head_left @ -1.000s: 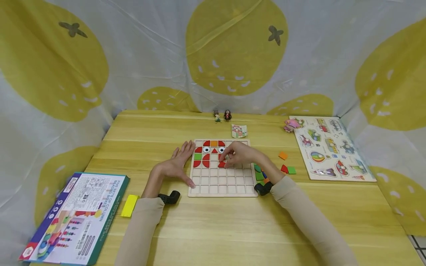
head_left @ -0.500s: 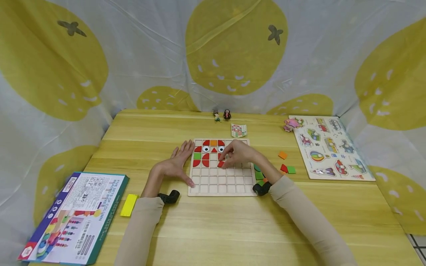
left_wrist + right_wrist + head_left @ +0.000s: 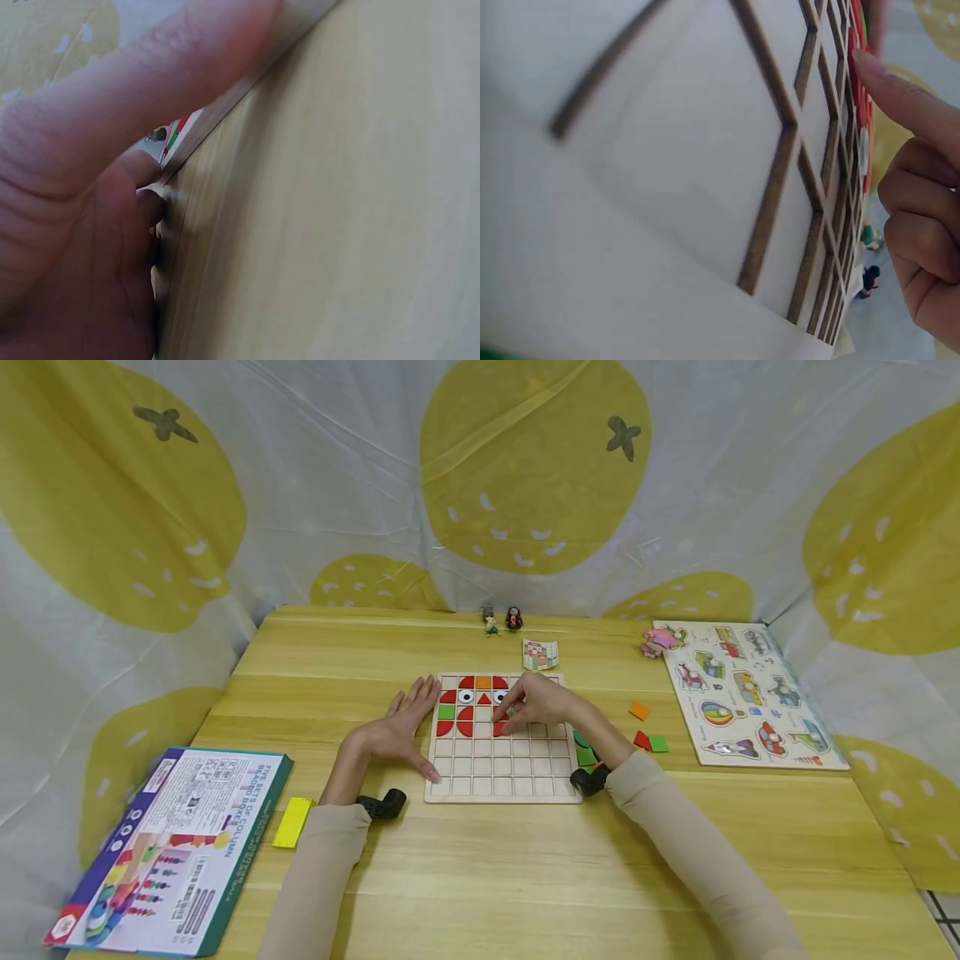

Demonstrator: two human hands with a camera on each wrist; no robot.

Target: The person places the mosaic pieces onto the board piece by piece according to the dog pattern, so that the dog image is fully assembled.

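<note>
A wooden grid board (image 3: 502,789) lies on the table. Red, orange and green tiles fill several of its upper-left cells, along with two eye tiles. My left hand (image 3: 393,735) rests at the board's left side with its fingers spread; the thumb touches the lower-left edge. Over the board, my right hand (image 3: 542,703) has thumb and index finger at a red tile (image 3: 498,730) with a rounded edge, pinching it at its cell. In the right wrist view a fingertip (image 3: 866,61) meets red tiles, while the other fingers are curled. The right hand hides some cells.
Green and other loose tiles (image 3: 584,757) lie beside the board's right edge, partly under the right wrist. Further right are an orange tile (image 3: 639,710), a picture puzzle board (image 3: 750,693) and a pink figure (image 3: 660,642). A pattern card (image 3: 540,654) and two figurines stand behind; a box (image 3: 172,852) lies left.
The red tile under my right fingers was tilted half a second ago and now lies flatter in its cell. My left hand has stayed at the board's edge.
</note>
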